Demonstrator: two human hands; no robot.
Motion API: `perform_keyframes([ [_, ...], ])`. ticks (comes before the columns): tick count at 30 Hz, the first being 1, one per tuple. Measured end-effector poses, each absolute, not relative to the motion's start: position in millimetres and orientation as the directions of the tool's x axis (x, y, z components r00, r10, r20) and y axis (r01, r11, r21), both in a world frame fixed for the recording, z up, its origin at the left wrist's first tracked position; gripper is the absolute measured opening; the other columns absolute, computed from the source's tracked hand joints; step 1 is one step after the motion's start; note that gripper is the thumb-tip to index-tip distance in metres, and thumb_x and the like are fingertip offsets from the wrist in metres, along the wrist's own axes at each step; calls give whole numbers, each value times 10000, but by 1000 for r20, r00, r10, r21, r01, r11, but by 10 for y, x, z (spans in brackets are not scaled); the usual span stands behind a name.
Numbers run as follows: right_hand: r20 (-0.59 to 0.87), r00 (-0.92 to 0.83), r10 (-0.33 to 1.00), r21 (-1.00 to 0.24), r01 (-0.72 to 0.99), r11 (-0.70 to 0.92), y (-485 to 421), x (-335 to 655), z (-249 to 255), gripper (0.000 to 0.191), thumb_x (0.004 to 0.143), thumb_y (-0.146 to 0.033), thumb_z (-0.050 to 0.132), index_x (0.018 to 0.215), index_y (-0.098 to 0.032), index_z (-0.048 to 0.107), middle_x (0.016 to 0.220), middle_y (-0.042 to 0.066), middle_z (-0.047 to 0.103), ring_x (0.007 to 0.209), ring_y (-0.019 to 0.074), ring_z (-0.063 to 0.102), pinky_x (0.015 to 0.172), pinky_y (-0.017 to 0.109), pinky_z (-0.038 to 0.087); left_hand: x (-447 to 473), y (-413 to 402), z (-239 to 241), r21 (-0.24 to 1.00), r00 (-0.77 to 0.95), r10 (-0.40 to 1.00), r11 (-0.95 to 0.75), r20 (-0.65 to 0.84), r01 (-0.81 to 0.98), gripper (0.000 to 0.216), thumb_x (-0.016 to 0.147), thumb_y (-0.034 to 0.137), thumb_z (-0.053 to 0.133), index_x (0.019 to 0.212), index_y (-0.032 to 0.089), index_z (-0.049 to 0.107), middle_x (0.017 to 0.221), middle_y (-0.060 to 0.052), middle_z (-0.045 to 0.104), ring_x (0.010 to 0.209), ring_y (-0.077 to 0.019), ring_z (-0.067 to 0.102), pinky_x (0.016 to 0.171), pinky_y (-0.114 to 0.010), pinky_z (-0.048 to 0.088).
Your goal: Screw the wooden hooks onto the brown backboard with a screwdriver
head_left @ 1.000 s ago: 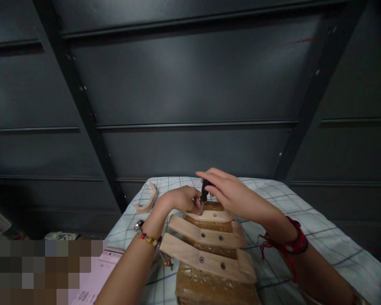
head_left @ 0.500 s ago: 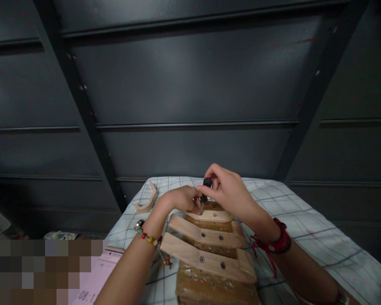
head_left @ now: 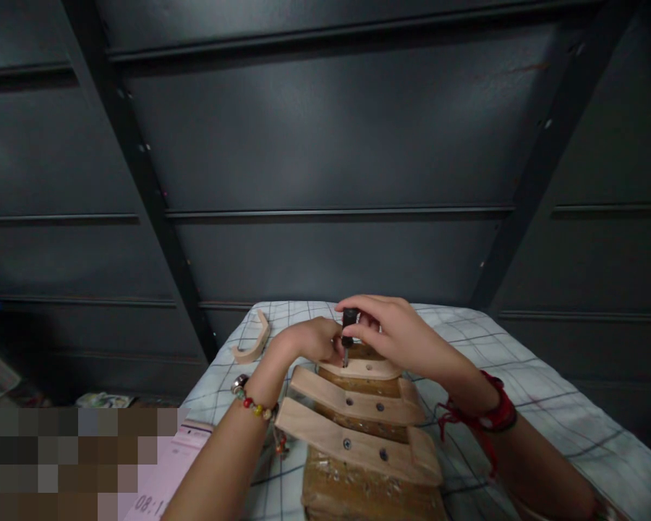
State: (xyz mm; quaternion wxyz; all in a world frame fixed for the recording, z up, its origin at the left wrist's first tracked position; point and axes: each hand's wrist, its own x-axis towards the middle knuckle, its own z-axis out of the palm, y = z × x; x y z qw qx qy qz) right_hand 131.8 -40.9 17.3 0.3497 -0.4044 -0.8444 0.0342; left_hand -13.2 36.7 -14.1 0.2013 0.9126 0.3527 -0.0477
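The left wrist (head_left: pixel 265 383) wears a multicoloured beaded bracelet (head_left: pixel 257 410), the right wrist (head_left: pixel 466 380) a red band (head_left: pixel 503 414) trailing cords (head_left: pixel 450 414).

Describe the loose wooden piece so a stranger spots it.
On the checked cloth, look at the far-left corner, left of the left hand. A pale, hooked wooden piece lies there, the only one off the brown block.

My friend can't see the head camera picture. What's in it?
The right hand holds a black-handled screwdriver at the farthest of three pale bent wooden pieces across a brown block, with the left hand at that piece's left end. A hooked wooden piece lies on the white checked cloth.
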Motion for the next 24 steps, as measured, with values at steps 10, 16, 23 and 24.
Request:
perform_keyframes([
  [10, 564, -210, 798, -452, 731, 512, -323, 1259, 91, 299, 661, -309, 656, 582, -207, 386, 460, -78, 428, 429, 86, 410, 436, 212, 291, -122, 318, -96, 325, 726, 646, -651, -237, 686, 105, 640, 163, 589, 732, 143, 635, 727, -6, 634, 628, -111, 510, 578, -205, 370],
  [16, 608, -167, 777, -500, 679, 537, -268, 1241, 19, 173, 707, -214, 607, 836, -190, 494, 502, -76, 457, 469, 108, 464, 497, 227, 357, -126, 327, -119, 353, 733, 639, -646, -233, 676, 142, 636, 141, 575, 770, 143, 621, 753, -8, 638, 644, -105, 517, 577, -188, 377],
  [23, 611, -398, 685, -345, 644, 682, -297, 1282, 64, 242, 817, -174, 468, 1048, -174, 538, 880, 51, 594, 711, 136, 533, 633, 261, 405, -129, 346, -136, 337, 733, 644, -655, -219, 676, 156, 626, 170, 594, 773, 126, 619, 767, -33, 641, 648, -116, 526, 574, -197, 383],
  [24, 594, -415, 689, -348, 640, 686, -306, 1297, 81, 270, 823, -157, 450, 1082, -169, 524, 899, 57, 601, 724, 136, 538, 639, 261, 406, -128, 347, -135, 333, 732, 645, -656, -219, 677, 160, 624, 171, 597, 775, 125, 619, 765, -34, 640, 639, -114, 525, 569, -197, 383],
])
